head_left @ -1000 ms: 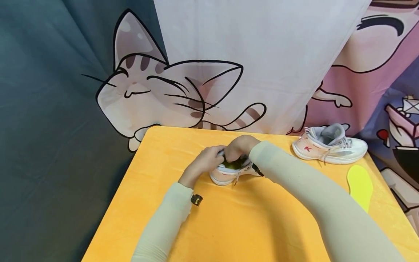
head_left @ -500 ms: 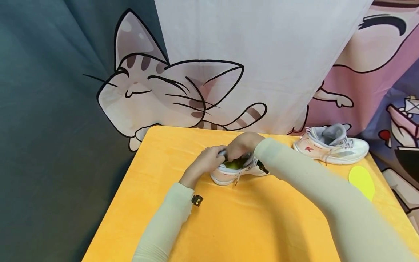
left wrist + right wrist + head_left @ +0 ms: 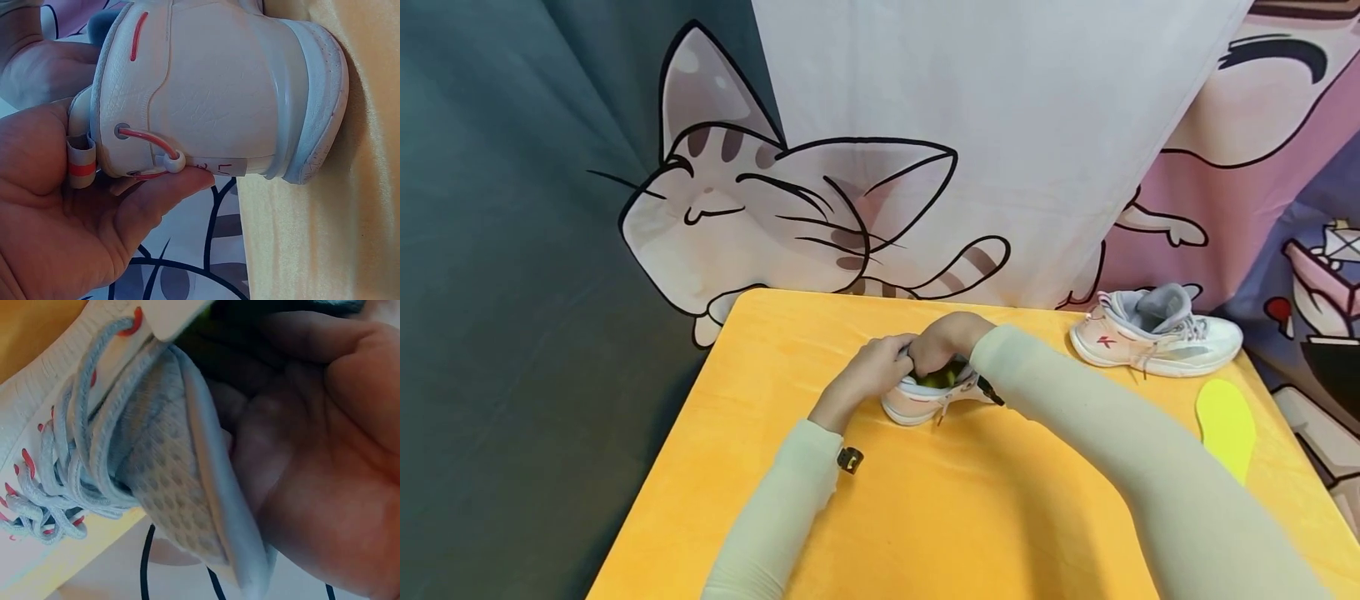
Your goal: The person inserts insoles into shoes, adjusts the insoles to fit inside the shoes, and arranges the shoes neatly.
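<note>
Printed cloth [image 3: 1000, 83] hangs behind the yellow-covered table [image 3: 917, 517], dark blue-green on the left, then a smiling cat [image 3: 730, 217] above the back left corner. Near the middle of the back edge, a person's left hand [image 3: 871, 367] grips the heel rim of a pale shoe [image 3: 910, 407], one digit pressed along the outside of the heel beside a red cord with a white bead [image 3: 174, 162]. This shoe stands upright on the table, toe to the right. Across its mouth reaches the right hand [image 3: 946, 340], its fingers down inside; whether they pinch anything cannot be told. Something yellowish green [image 3: 936, 381] shows within. Grey laces [image 3: 75, 450] run in front of the tongue [image 3: 169, 481]. Toward the back right corner sits a second shoe [image 3: 1157, 333]; before it, near the right edge, lies a yellow insole [image 3: 1225, 421], partly behind the right sleeve [image 3: 1120, 450].
</note>
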`<state>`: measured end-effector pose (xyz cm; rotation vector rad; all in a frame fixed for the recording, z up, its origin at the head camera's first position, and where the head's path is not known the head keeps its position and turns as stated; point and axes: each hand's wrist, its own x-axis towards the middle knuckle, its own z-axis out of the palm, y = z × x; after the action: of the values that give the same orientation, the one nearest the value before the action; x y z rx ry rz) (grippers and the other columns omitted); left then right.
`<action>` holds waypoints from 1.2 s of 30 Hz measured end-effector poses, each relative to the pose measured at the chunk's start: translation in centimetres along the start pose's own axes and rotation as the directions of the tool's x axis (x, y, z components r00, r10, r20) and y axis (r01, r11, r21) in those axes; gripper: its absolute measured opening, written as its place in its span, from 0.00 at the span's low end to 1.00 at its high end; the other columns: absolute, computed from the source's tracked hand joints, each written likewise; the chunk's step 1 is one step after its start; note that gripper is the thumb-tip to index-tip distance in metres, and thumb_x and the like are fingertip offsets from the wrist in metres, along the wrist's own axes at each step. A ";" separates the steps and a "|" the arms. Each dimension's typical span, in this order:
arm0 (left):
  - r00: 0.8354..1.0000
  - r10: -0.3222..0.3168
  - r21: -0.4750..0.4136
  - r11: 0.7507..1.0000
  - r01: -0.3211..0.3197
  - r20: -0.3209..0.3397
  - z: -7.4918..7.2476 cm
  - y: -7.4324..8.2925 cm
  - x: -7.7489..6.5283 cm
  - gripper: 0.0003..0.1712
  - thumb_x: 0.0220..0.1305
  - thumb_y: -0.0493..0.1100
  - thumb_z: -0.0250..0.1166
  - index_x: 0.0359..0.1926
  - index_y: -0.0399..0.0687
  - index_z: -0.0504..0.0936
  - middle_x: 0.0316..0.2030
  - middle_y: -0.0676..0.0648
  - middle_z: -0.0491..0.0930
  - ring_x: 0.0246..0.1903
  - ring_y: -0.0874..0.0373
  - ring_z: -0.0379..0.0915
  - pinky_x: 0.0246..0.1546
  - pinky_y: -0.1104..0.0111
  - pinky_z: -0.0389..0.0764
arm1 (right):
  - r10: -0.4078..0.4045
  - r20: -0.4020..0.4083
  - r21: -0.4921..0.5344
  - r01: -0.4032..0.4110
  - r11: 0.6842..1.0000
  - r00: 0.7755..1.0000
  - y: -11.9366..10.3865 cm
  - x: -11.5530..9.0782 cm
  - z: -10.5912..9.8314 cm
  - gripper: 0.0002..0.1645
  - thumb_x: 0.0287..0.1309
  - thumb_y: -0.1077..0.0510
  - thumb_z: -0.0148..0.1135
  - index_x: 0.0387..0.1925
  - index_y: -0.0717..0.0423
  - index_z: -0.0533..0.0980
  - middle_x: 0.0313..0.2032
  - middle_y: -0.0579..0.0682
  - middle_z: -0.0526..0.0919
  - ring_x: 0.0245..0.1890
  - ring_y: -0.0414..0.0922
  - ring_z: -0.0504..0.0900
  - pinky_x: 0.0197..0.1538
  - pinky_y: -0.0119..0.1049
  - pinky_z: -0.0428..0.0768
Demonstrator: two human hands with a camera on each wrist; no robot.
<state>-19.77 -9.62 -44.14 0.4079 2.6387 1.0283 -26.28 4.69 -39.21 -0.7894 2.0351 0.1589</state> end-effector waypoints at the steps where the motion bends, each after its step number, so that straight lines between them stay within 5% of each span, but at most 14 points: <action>1: 1.000 -0.002 -0.003 1.000 0.002 0.003 0.0 0.0 0.0 0.26 0.76 0.42 0.53 0.73 0.52 0.73 0.60 0.44 0.83 0.50 0.53 0.82 0.54 0.58 0.81 | 0.004 -0.005 0.002 -0.004 1.000 1.000 0.0 0.0 0.0 0.16 0.74 0.55 0.44 0.51 0.58 0.75 0.47 0.52 0.76 0.46 0.49 0.74 0.48 0.38 0.68; 10: 1.000 -0.028 -0.004 1.000 0.028 0.007 -0.1 -0.3 0.1 0.26 0.76 0.43 0.53 0.73 0.53 0.73 0.65 0.43 0.79 0.60 0.49 0.79 0.64 0.53 0.77 | -0.021 -0.069 0.022 0.023 0.999 0.997 -0.1 0.1 1.3 0.22 0.78 0.55 0.40 0.63 0.55 0.74 0.62 0.53 0.76 0.53 0.49 0.75 0.62 0.44 0.69; 16: 0.999 -0.029 -0.034 0.999 0.030 0.022 0.0 -0.5 -0.1 0.28 0.75 0.44 0.53 0.74 0.53 0.72 0.67 0.43 0.77 0.59 0.50 0.78 0.62 0.54 0.77 | -0.044 -0.179 -0.112 0.024 0.993 0.983 -0.7 -1.1 3.1 0.14 0.78 0.55 0.43 0.41 0.49 0.77 0.34 0.46 0.76 0.34 0.45 0.72 0.56 0.45 0.66; 21: 0.999 -0.019 -0.071 0.997 0.022 0.039 -0.1 -0.6 -0.3 0.27 0.76 0.46 0.52 0.73 0.55 0.72 0.63 0.43 0.80 0.43 0.52 0.77 0.46 0.60 0.78 | -0.089 -0.293 -0.129 0.052 0.990 0.952 -1.3 -4.0 4.5 0.17 0.77 0.54 0.50 0.58 0.53 0.79 0.26 0.46 0.77 0.31 0.44 0.72 0.51 0.42 0.70; 23: 0.999 -0.016 -0.082 0.996 0.020 0.043 -0.2 -0.6 -0.3 0.26 0.77 0.47 0.51 0.73 0.56 0.73 0.61 0.44 0.80 0.40 0.54 0.76 0.42 0.63 0.76 | -0.112 -0.373 -0.091 0.084 0.992 0.921 -1.2 -5.5 5.3 0.22 0.77 0.56 0.52 0.66 0.53 0.76 0.33 0.47 0.83 0.41 0.45 0.76 0.52 0.42 0.75; 25: 0.999 -0.010 -0.096 0.995 0.015 0.048 -0.3 -0.7 -0.2 0.25 0.78 0.47 0.51 0.72 0.55 0.73 0.59 0.43 0.81 0.37 0.55 0.75 0.38 0.65 0.76 | -0.143 -0.485 -0.064 0.128 0.990 0.863 -0.8 -6.8 6.1 0.24 0.75 0.58 0.53 0.68 0.50 0.76 0.41 0.49 0.86 0.46 0.46 0.77 0.50 0.42 0.77; 29: 1.000 -0.016 -0.105 0.994 0.018 0.024 -0.6 -0.7 0.1 0.23 0.79 0.50 0.53 0.69 0.51 0.76 0.56 0.43 0.84 0.36 0.56 0.79 0.37 0.66 0.79 | -0.209 -0.720 -0.048 0.253 0.966 0.662 0.4 -9.0 8.0 0.15 0.71 0.63 0.55 0.51 0.51 0.84 0.41 0.47 0.86 0.39 0.42 0.78 0.41 0.37 0.79; 31: 1.000 -0.022 -0.108 0.994 0.022 -0.003 -0.8 -0.6 0.4 0.23 0.79 0.50 0.54 0.67 0.47 0.77 0.53 0.42 0.85 0.37 0.54 0.81 0.39 0.64 0.81 | -0.187 -0.786 -0.009 0.292 0.956 0.589 1.0 -9.8 9.1 0.11 0.71 0.63 0.57 0.44 0.51 0.84 0.36 0.44 0.85 0.32 0.37 0.76 0.38 0.35 0.79; 33: 0.999 -0.034 -0.107 0.994 0.030 -0.032 -1.0 -0.6 0.7 0.23 0.78 0.51 0.55 0.65 0.45 0.79 0.51 0.43 0.86 0.43 0.55 0.82 0.45 0.62 0.83 | -0.130 -0.809 0.071 0.315 0.946 0.573 1.7 -10.3 10.2 0.09 0.72 0.61 0.58 0.42 0.52 0.84 0.34 0.43 0.85 0.31 0.35 0.76 0.37 0.33 0.79; 36: 0.998 -0.045 -0.124 0.992 0.038 -0.051 -1.4 -0.6 1.4 0.22 0.76 0.50 0.58 0.63 0.43 0.79 0.48 0.43 0.87 0.44 0.52 0.84 0.47 0.60 0.83 | -0.023 -0.783 0.232 0.325 0.917 0.622 2.6 -10.3 11.9 0.09 0.74 0.57 0.58 0.42 0.52 0.84 0.32 0.43 0.84 0.30 0.36 0.77 0.35 0.33 0.78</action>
<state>-21.62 -10.38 -43.76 0.3008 2.6010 1.1967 -15.40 16.30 -38.30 -0.9057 2.6425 -0.7936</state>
